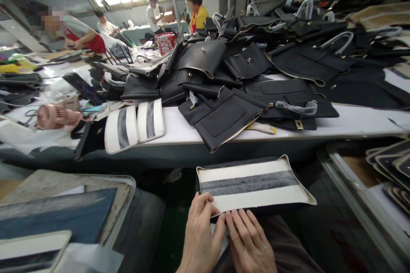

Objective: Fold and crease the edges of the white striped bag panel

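A cream panel with a dark grey stripe [250,184] lies across the lap, its edges turned up and black material showing around it. At its near left corner, my left hand [203,230] has bent fingers and thumb closed on the rim. Just to the right, my right hand [248,239] lays its fingers side by side against the near edge, pressed together on the panel. What is under the fingertips is partly hidden.
Black leather bag pieces [224,115] are heaped on the white table [182,132] ahead. Two cream striped panels [150,120] and a pink fan [54,116] are at its left. Bins [133,187] flank the lap. Several people work in the background.
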Available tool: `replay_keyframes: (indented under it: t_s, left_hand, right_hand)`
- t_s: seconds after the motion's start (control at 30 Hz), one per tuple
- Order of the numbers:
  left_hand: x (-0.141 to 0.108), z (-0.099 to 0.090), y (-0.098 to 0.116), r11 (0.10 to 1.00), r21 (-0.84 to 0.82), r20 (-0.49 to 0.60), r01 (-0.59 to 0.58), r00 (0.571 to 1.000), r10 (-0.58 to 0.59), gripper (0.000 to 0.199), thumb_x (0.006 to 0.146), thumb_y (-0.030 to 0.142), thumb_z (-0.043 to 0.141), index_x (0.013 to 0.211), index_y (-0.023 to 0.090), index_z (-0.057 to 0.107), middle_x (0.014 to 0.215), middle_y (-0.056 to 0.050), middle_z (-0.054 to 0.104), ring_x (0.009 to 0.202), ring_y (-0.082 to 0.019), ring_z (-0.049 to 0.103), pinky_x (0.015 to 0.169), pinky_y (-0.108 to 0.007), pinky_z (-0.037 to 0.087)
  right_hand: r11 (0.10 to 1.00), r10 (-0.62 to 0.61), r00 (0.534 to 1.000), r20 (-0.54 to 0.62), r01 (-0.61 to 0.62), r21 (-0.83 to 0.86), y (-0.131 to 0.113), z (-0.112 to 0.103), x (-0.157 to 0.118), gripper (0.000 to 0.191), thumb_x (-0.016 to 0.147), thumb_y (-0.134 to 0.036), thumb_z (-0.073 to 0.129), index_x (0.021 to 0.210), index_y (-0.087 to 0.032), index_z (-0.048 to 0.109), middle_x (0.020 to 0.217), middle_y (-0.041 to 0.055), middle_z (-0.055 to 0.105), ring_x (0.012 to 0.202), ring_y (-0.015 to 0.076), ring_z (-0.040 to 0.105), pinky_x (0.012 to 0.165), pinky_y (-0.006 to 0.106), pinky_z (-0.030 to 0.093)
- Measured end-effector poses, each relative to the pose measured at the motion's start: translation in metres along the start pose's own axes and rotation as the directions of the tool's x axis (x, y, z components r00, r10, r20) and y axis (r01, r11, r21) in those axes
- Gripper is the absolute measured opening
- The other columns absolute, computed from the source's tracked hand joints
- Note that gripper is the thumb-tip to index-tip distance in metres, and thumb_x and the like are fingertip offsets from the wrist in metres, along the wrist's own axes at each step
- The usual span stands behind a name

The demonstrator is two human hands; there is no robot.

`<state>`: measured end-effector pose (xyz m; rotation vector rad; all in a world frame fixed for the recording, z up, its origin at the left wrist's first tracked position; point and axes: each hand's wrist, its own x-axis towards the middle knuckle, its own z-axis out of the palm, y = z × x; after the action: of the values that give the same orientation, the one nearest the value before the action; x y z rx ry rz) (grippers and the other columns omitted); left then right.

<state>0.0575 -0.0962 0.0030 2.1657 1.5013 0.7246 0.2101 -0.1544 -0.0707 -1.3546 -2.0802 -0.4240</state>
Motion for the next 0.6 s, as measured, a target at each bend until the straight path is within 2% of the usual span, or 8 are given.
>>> replay_keyframes:
  t_s: [0.1, 0.23, 0.37, 0.6]
  left_hand:
    - [-0.004, 0.003, -0.004, 0.998, -0.048, -0.07, 0.034, 0.997, -0.037, 0.004, 0.086, 0.018, 0.056, 0.084, 0.021, 0.053, 0.116, -0.011, 0.052, 0.112, -0.026, 0.057, 0.095, -0.046, 0.052]
    - [-0.007, 0.0, -0.007, 0.992, -0.081, -0.179, 0.101, 0.977, -0.114, 0.012, 0.083, 0.02, 0.06, 0.089, 0.021, 0.05, 0.12, -0.012, 0.051, 0.113, -0.026, 0.057, 0.088, -0.041, 0.054]
    - [-0.009, -0.002, -0.007, 0.988, -0.113, -0.164, 0.106, 0.979, -0.124, 0.009, 0.084, 0.02, 0.058, 0.088, 0.021, 0.05, 0.121, -0.012, 0.053, 0.113, -0.025, 0.057, 0.089, -0.04, 0.053]
    - [-0.018, 0.006, -0.015, 0.96, -0.208, -0.2, 0.19, 0.952, -0.232, 0.011, 0.086, 0.022, 0.059, 0.094, 0.022, 0.051, 0.126, -0.011, 0.052, 0.121, -0.025, 0.052, 0.099, -0.046, 0.047]
  right_hand:
    - [1.0, 0.003, 1.0, -0.002, -0.003, 0.0, -0.002, 0.001, 0.0, 0.042, 0.089, -0.01, 0.038, 0.124, -0.006, 0.061, 0.125, 0.0141, 0.063, 0.126, 0.0289, 0.049, 0.116, 0.046, 0.03]
    - [1.0, 0.008, 0.999, 0.039, -0.007, -0.025, -0.001, -0.002, 0.003, 0.044, 0.089, -0.012, 0.04, 0.128, -0.009, 0.06, 0.126, 0.0145, 0.062, 0.126, 0.0302, 0.049, 0.115, 0.048, 0.03]
    - [0.994, -0.063, 0.994, 0.092, 0.072, -0.088, -0.001, -0.006, 0.006, 0.045, 0.086, -0.013, 0.043, 0.128, -0.012, 0.06, 0.126, 0.014, 0.062, 0.123, 0.0305, 0.05, 0.115, 0.05, 0.028]
    - [0.992, -0.124, 0.991, -0.046, 0.124, 0.009, -0.005, -0.002, 0.023, 0.038, 0.086, -0.009, 0.041, 0.112, -0.005, 0.068, 0.115, 0.0133, 0.068, 0.11, 0.0272, 0.059, 0.116, 0.043, 0.028]
